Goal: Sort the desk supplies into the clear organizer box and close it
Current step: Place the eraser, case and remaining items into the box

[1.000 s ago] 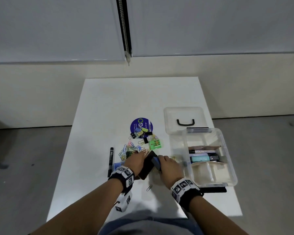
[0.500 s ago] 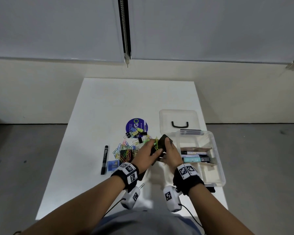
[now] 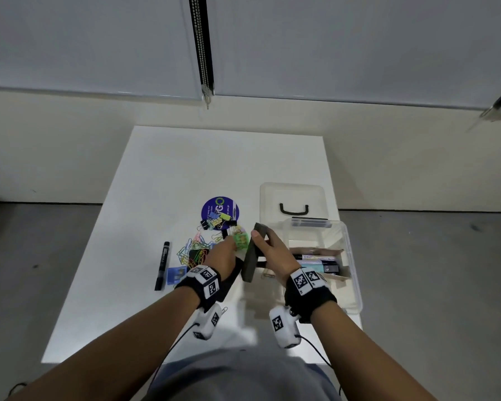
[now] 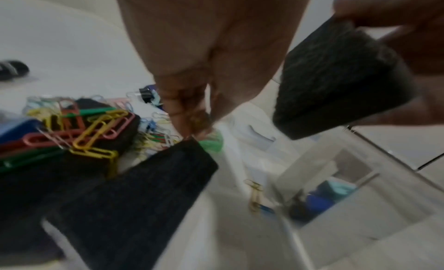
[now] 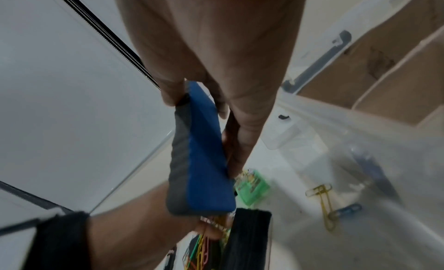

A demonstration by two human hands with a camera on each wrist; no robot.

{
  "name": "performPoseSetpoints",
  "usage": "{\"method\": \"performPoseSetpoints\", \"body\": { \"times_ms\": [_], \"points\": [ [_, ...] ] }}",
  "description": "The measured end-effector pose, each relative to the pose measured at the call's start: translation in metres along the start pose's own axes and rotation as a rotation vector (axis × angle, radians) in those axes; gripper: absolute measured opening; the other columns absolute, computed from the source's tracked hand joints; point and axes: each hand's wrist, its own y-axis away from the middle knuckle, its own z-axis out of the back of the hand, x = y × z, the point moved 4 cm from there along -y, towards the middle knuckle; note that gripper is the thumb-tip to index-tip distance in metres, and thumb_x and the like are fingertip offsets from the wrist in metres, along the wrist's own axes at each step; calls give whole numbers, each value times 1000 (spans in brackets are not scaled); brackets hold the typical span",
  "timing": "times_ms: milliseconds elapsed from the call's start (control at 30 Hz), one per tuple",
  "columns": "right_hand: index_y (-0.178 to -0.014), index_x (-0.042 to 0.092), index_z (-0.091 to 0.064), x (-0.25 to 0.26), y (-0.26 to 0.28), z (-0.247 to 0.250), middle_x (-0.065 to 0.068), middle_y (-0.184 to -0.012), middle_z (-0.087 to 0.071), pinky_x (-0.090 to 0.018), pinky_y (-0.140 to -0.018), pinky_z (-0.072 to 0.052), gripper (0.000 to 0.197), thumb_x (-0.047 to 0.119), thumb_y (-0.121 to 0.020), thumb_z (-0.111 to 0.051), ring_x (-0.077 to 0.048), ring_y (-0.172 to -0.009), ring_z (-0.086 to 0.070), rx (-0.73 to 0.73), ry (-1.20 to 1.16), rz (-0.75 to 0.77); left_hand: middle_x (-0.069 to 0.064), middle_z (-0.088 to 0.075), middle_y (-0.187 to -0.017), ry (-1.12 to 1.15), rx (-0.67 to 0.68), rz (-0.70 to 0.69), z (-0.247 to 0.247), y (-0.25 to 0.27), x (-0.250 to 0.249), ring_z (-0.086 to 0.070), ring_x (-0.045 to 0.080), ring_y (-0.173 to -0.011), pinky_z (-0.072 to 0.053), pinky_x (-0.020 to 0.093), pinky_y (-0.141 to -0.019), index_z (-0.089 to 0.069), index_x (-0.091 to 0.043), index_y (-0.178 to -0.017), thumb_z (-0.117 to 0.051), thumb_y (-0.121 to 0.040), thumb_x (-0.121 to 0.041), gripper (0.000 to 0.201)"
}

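right hand [image 3: 275, 253] grips blue-backed eraser [image 5: 204, 160] on edge, lifted just left of the open clear organizer box [image 3: 350, 256], left hand [image 3: 223, 256] pinches the top of a 2nd black eraser [image 4: 134, 198] standing beside the paper clips [image 3: 194, 250] on the table [image 3: 156, 175].

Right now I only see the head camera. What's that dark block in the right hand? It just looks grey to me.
Observer: A whiteboard eraser. The right wrist camera shows the right hand gripping it, and its other face is bright blue.
Child: Is anything small in the box?
Observer: Yes. A yellow paper clip and a blue paper clip lie inside the clear organizer box.
Child: And the left hand?
Observer: On the left wrist camera, the left hand seems to pinch a few paper clips, though it's blurry.
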Motion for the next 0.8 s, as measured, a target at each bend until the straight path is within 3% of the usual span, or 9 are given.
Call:
{"method": "performPoseSetpoints", "body": {
  "times_ms": [67,167,267,367,467,600,700,800],
  "points": [
    [-130,47,-38,14,5,16,-10,-108,-63,-52,-92,-54,69,63,-71,-70,-27,-106,-64,-23,65,69,18,-56,-118,-150,50,69,-4,-5,12,-56,35,-106,-48,43,-88,-47,-11,-123,-46,-92,-11,31],
    [-128,35,-36,44,16,55,-10,-105,-60,-40,-84,-58,64,37,-78,-76,-27,-98,-64,-88,108,283,16,-55,-125,-103,19,-19,-7,-9,-5,-57,34,-111,-48,42,-96,-50,-12,-129,-53,-93,-16,37],
    [-108,25,-44,76,27,101,-6,-103,-55,-21,-77,-51,52,41,-73,-80,-15,-88,-59,-331,369,510,11,-66,-114,180,133,-119,-16,-4,-50,-66,26,-100,-50,35,-88,-52,-16,-123,-49,-98,-35,31],
    [-100,24,-48,86,16,132,-2,-103,-45,-31,-64,-50,45,54,-76,-71,-19,-77,-56,-432,817,594,13,-71,-91,179,227,-122,-35,-6,-89,-70,29,-81,-53,36,-72,-44,-16,-120,-48,-95,-49,41],
    [-100,20,-50,73,-3,137,-5,-102,-43,-36,-61,-52,38,48,-81,-67,-25,-76,-55,-243,1216,569,17,-69,-85,139,226,-99,-49,-10,-105,-68,32,-67,-54,37,-61,-39,-10,-114,-50,-96,-41,38],
    [-113,14,-53,34,-19,128,-11,-117,-49,-39,-73,-49,30,36,-92,-56,-31,-103,-58,113,1660,441,15,-64,-67,383,259,-7,-57,-9,-108,-56,22,-43,-49,25,-42,-39,-6,-106,-51,-98,-29,27],
    [-118,10,-57,26,-32,127,-12,-127,-55,-36,-91,-44,25,20,-96,-50,-29,-115,-57,233,1750,243,11,-60,-62,482,218,52,-57,-7,-108,-54,22,-43,-46,23,-39,-42,-6,-101,-54,-97,-26,24],
    [-112,6,-62,34,-45,119,-8,-122,-63,-27,-88,-43,23,16,-95,-50,-25,-113,-60,249,1694,138,9,-60,-60,511,201,69,-57,-5,-109,-56,23,-45,-47,24,-40,-41,-10,-95,-56,-96,-26,22]
  ]
}}
